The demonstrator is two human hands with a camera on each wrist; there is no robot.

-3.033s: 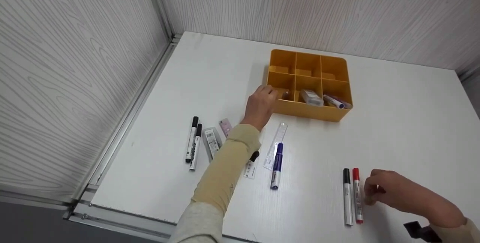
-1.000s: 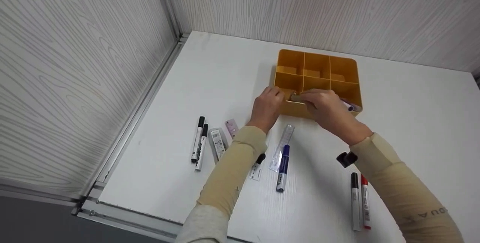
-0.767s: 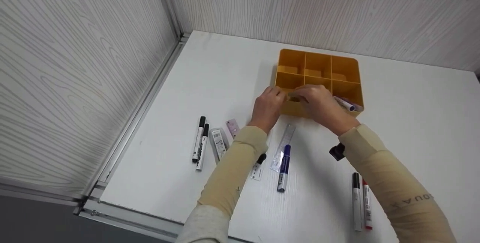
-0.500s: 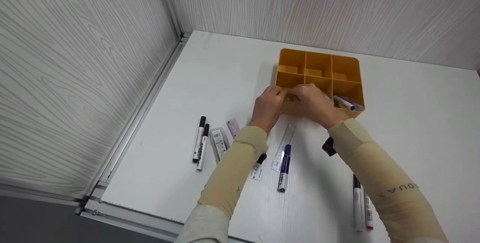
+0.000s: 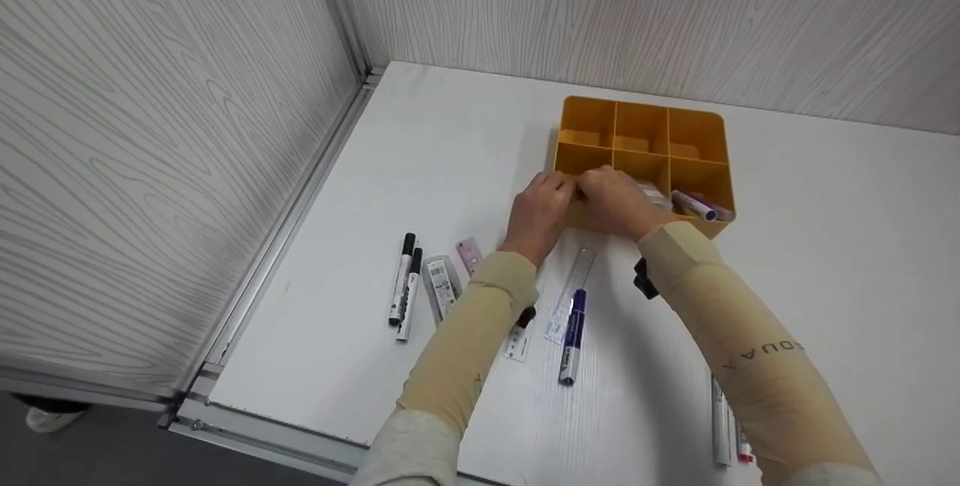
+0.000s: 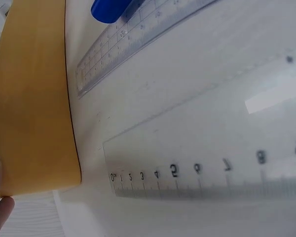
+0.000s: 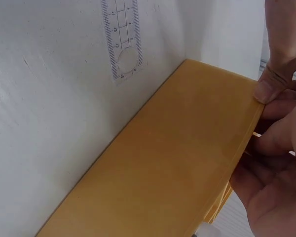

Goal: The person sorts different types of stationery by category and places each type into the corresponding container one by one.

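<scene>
My left hand [image 5: 538,212] grips the front left corner of an orange six-compartment organizer box [image 5: 642,107]. In the right wrist view, its thumb [image 7: 264,92] presses the outer face at the rim. Close beside it, my right hand [image 5: 616,197] reaches over the rim of the front left compartment, fingers bent inward. I cannot tell whether the right fingers hold anything, since their tips are hidden. A clear case [image 5: 654,193] sits in the front middle compartment. The front right one holds a blue-ended marker [image 5: 694,205].
Before the box lie a clear ruler [image 5: 576,276] and a blue marker [image 5: 572,340]. Two black-capped markers [image 5: 405,283], a grey case [image 5: 441,285] and a pink ruler [image 5: 469,255] lie at left. My right sleeve [image 5: 757,366] partly covers two markers [image 5: 721,426] at front right.
From beside the red marker, my right hand has moved to the box; a small greyish piece showed in its fingers one second ago. It has shifted left towards my left hand, which stayed put.
</scene>
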